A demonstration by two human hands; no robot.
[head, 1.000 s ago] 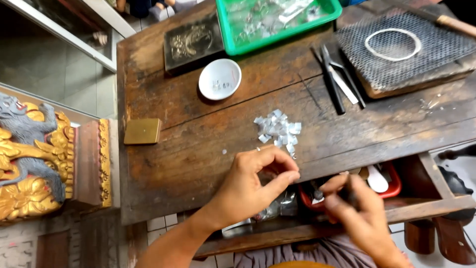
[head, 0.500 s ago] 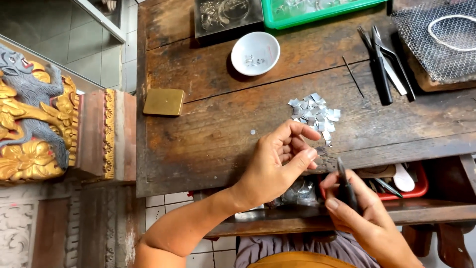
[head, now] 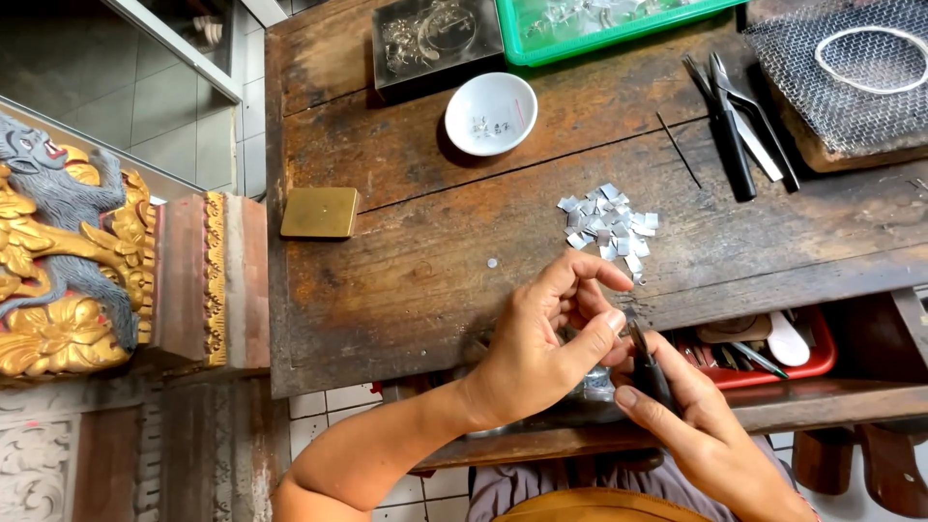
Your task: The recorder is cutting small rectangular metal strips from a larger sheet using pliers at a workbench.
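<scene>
Gripping dark pliers [head: 646,365], right hand [head: 701,430] has risen toward pinching left hand [head: 546,338].

Small dark pliers [head: 646,362] stand upright at the bench edge, tips up.

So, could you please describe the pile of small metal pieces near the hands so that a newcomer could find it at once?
Start at the worn wooden workbench and look just beyond the left hand, toward the black pliers. There lies the heap of silvery metal snippets, loose on the bare wood. Unlike the white bowl or the flat brass square, it is a scatter of many tiny shiny squarish scraps.
</scene>
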